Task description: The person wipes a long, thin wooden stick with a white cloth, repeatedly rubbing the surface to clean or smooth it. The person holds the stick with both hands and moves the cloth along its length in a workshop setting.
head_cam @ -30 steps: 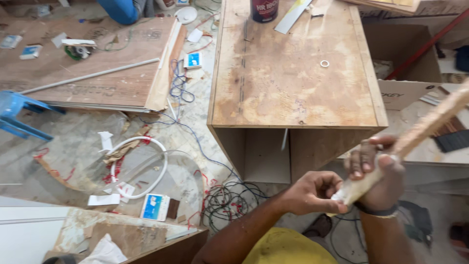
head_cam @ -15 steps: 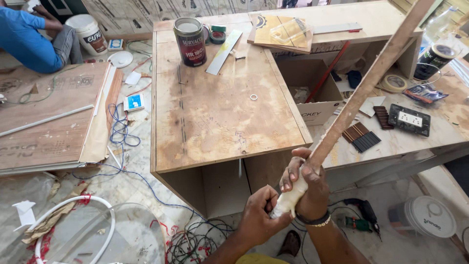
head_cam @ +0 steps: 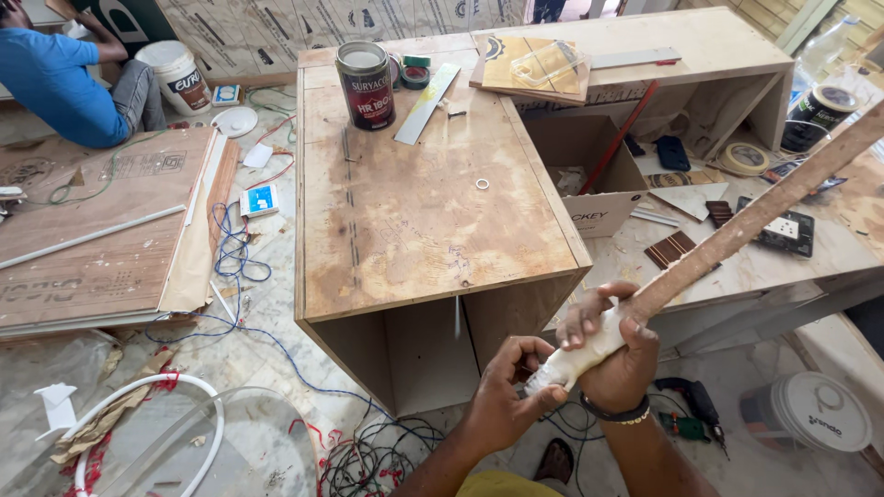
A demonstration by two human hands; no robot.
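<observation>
Long wooden strip (head_cam: 755, 216), near end wrapped in white cloth (head_cam: 580, 354), held slanting up and away to the right. Right hand (head_cam: 619, 354) closed around the wrapped part; left hand (head_cam: 505, 398) pinching the cloth's lower tip just below. Likely trouble: cloth sliding on the wood under a loose grip, letting the strip twist or drop. Beyond the hands, far end swinging over the right-side worktop (head_cam: 801, 262), near a switch plate (head_cam: 787, 235) and tape roll (head_cam: 744, 158), could knock them. Ahead, open plywood cabinet (head_cam: 414, 221) bearing a paint tin (head_cam: 366, 85); tangled wires (head_cam: 368, 456) below the left hand, a snag hazard
</observation>
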